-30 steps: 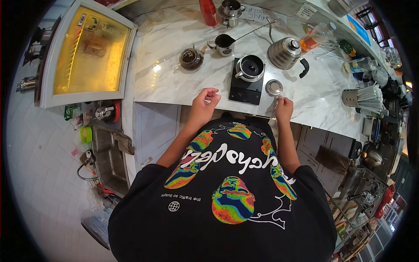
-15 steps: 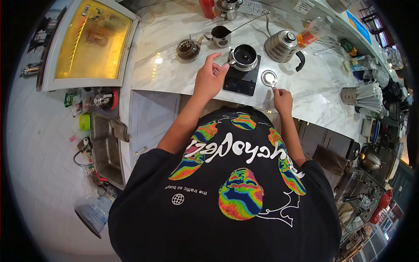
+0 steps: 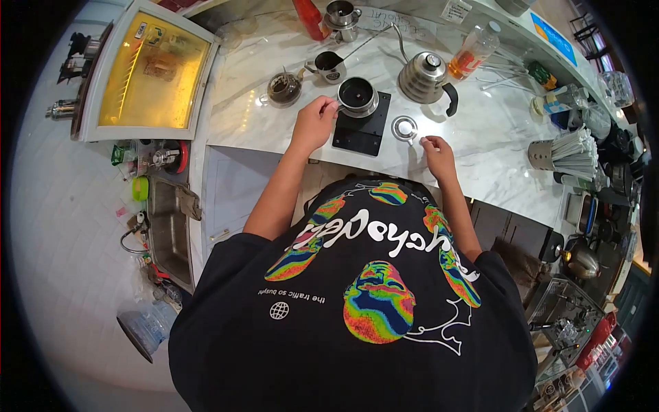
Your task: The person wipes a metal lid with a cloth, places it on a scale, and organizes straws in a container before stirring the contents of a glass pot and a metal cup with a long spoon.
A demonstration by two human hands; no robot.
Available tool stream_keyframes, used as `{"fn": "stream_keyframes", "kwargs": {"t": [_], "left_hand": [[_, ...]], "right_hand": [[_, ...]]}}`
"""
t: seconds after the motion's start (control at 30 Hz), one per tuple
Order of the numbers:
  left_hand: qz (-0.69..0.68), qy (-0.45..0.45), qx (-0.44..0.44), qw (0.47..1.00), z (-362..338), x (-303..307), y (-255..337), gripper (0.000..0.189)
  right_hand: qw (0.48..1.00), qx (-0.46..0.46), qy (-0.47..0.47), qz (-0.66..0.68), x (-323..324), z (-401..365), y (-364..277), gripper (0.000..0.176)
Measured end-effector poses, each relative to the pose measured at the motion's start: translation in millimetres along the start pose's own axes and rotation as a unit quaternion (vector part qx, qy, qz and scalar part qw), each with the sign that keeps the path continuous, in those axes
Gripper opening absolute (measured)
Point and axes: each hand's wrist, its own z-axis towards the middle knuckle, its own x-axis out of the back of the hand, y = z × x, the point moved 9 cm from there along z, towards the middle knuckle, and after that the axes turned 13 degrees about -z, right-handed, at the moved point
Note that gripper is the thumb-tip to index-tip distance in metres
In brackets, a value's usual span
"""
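A small metal drip coffee filter [image 3: 357, 96] with a dark inside sits on a black digital scale [image 3: 364, 137]. My left hand [image 3: 316, 123] pinches its handle on the left side, fingers closed. Right of the scale, a round metal disc with a short handle [image 3: 404, 128] lies flat on the counter. My right hand [image 3: 438, 156] hovers just right of that handle, fingers loosely curled and slightly apart, holding nothing. A gooseneck kettle [image 3: 423, 79] stands behind the disc. Behind the scale are a metal cup [image 3: 330, 67] with a long-handled spoon in it and a glass pot [image 3: 283, 89] with dark contents.
Another metal drip filter [image 3: 342, 24] and a red bottle [image 3: 310, 19] stand at the back. A clear bottle with orange liquid [image 3: 475, 51] is beyond the kettle. Straws fill a metal holder [image 3: 541, 155] at right. A lit yellow glass-door box [image 3: 154, 75] and a sink [image 3: 170, 233] are left.
My right hand has let go of the disc's handle and sits slightly apart from it. My left hand, open before beside the filter, has closed on the filter's handle. The view has shifted slightly.
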Motion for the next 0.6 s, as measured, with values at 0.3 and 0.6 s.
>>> {"fn": "stream_keyframes", "kwargs": {"t": [0.3,0.6], "left_hand": [[-0.092,0.087,0.014,0.992,-22,1,-20,0.027],[-0.179,0.169,0.053,0.968,-79,-10,-56,0.033]], "right_hand": [[0.980,0.073,-0.084,0.162,28,19,-124,0.041],[0.976,0.129,-0.108,0.137,5,104,-247,0.070]]}}
